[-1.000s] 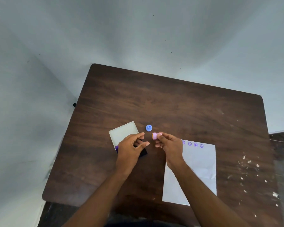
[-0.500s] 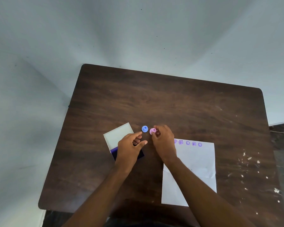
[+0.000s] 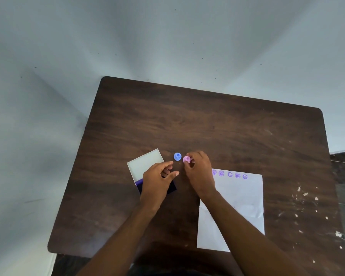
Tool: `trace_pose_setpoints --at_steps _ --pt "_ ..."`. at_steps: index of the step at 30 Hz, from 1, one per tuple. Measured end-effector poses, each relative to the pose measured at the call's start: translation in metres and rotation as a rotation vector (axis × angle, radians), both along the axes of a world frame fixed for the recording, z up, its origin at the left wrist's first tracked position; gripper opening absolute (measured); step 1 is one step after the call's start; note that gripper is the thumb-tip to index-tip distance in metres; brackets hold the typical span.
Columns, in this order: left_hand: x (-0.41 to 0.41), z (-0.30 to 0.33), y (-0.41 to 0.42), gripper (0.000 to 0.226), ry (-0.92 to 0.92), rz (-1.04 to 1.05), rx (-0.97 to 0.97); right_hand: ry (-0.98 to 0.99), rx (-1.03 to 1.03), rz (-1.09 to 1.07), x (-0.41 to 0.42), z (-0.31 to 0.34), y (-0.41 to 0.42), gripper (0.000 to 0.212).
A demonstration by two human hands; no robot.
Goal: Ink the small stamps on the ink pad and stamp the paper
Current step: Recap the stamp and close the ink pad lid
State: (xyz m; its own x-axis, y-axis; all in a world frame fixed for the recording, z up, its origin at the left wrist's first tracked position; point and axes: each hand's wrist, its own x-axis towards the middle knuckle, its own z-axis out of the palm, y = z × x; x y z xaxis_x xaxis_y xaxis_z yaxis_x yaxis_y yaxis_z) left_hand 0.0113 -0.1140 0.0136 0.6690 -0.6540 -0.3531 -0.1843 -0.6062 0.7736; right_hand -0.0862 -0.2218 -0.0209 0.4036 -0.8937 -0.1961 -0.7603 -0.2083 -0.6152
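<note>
A small pink stamp stands on the table beside a small blue stamp. My right hand has its fingertips on the pink stamp. My left hand hovers with fingers loosely apart over the dark purple ink pad, hiding most of it. The pad's white lid lies open behind it. To the right lies the white paper, with a row of several purple stamp marks along its top edge.
The dark wooden table stands against a pale wall. White paint flecks dot the table's right side. The table's front edge runs under my forearms.
My right hand carried the pink stamp away from the paper's side and set it down next to the blue stamp. The left hand stayed over the ink pad.
</note>
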Motion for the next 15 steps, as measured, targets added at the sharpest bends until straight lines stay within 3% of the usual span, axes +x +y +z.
trace_pose_setpoints --at_steps 8,12,15 --pt "0.004 0.004 0.003 0.041 -0.006 0.03 -0.03 -0.021 -0.047 0.041 -0.003 0.013 0.0 0.029" --pt "0.016 0.005 0.023 0.029 -0.041 0.139 -0.058 -0.13 -0.143 0.063 0.005 0.026 0.007 0.026" --pt "0.031 0.001 0.048 0.026 -0.108 0.216 -0.055 -0.187 -0.099 0.168 0.021 0.035 0.016 0.019"
